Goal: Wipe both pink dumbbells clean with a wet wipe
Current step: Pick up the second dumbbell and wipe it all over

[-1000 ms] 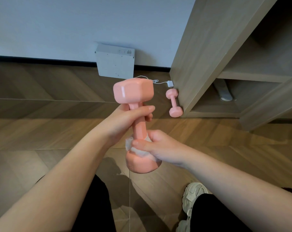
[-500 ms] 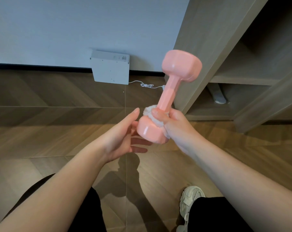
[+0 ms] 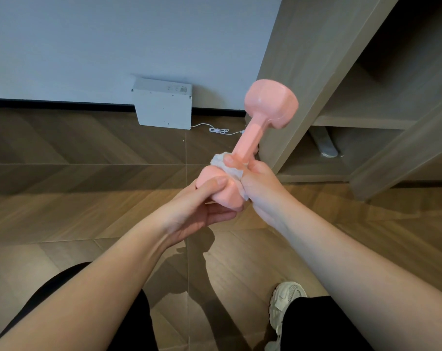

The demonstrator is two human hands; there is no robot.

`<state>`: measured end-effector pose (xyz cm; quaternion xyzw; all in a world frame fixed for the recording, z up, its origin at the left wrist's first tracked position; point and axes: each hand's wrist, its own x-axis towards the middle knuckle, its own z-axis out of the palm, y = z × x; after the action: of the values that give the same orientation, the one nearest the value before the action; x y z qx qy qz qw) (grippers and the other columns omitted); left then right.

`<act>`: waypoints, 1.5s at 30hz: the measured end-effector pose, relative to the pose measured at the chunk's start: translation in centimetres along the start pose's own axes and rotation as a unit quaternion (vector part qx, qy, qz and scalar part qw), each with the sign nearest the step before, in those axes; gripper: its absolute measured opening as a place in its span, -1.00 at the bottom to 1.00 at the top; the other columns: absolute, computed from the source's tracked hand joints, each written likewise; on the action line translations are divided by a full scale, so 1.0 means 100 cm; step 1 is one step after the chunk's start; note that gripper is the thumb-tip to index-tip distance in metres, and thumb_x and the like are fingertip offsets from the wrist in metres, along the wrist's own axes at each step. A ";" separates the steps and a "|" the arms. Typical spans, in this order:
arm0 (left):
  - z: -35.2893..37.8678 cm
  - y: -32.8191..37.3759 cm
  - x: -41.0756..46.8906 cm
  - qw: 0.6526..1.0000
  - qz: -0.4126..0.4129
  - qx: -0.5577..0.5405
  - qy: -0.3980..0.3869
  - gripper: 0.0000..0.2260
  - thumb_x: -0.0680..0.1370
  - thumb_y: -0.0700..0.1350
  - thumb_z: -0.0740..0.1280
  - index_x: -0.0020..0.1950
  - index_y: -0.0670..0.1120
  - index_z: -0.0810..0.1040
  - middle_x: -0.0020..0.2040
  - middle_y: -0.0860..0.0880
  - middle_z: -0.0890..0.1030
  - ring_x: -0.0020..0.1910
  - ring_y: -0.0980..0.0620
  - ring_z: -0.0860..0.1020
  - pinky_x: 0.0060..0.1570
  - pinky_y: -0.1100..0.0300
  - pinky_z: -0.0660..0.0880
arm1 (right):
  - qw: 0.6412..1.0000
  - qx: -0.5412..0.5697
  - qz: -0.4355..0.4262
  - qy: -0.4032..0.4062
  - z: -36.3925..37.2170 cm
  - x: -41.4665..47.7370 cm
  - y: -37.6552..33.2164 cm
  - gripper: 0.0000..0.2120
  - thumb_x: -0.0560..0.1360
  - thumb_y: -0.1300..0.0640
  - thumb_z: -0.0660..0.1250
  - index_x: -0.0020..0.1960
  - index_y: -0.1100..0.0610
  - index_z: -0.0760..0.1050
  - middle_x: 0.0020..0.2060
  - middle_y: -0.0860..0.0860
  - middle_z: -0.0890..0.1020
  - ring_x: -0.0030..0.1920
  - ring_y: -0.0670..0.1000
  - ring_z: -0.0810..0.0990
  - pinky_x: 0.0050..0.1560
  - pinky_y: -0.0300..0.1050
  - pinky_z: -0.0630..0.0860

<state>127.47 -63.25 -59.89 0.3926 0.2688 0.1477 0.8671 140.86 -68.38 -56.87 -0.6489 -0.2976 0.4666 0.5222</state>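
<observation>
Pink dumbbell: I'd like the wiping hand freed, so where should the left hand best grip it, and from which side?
Probably the bare handle of the pink dumbbell, taken from the left. It is slim, both wide heads would stop slipping, the right hand and wet wipe cover only its lower end, and the cabinet crowds the right.

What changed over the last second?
The dumbbell tipped from upright to leaning up and right. The left hand let go of the handle, opened, then took hold of the lower head. The right hand kept the wipe wrapped where the handle meets the lower head. The box by the wall stayed put.
</observation>
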 end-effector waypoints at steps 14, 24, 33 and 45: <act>0.007 -0.001 -0.012 0.999 0.031 -0.018 -0.030 -0.67 0.45 0.02 0.30 0.13 -0.11 0.56 0.01 -0.24 0.65 -0.08 -0.23 0.65 -0.05 0.05 0.64 | 0.990 0.087 -0.018 -0.109 -0.029 0.002 -0.011 -0.67 0.52 0.00 0.34 0.22 0.13 0.56 0.27 0.11 0.58 0.32 0.06 0.50 0.25 -0.07 0.39; 0.004 0.000 -0.014 0.998 0.030 0.039 -0.043 -0.43 0.38 0.11 0.40 0.30 -0.16 0.47 0.08 -0.27 0.64 -0.01 -0.24 0.65 -0.03 0.06 0.63 | 0.985 0.094 0.038 -0.139 -0.013 -0.007 0.004 -0.76 0.46 0.01 0.42 0.06 0.10 0.65 -0.01 0.09 0.65 0.02 0.02 0.61 0.16 0.19 0.43; 0.010 -0.002 -0.011 0.986 0.069 0.152 0.003 -0.48 0.37 0.07 0.43 0.26 -0.11 0.46 0.14 -0.24 0.61 0.07 -0.18 0.64 0.00 0.01 0.61 | 0.989 0.137 0.042 -0.025 -0.006 -0.008 -0.004 -0.62 0.49 0.24 0.41 -0.45 -0.04 0.64 -0.23 0.01 0.68 -0.06 0.02 0.63 0.23 0.11 0.51; 0.003 -0.007 -0.009 0.984 0.028 0.173 -0.019 -0.49 0.34 0.14 0.43 0.21 -0.06 0.50 0.15 -0.24 0.60 0.06 -0.13 0.64 0.02 0.02 0.60 | 0.944 0.324 0.028 0.051 -0.025 0.015 -0.022 -0.90 0.54 0.20 0.31 0.04 0.12 0.42 -0.18 0.03 0.56 -0.27 -0.07 0.60 -0.04 -0.02 0.58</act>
<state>126.92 -64.27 -59.96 0.5468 0.2625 0.1156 0.7866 144.00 -67.45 -55.20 -0.4760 -0.0851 0.5186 0.7052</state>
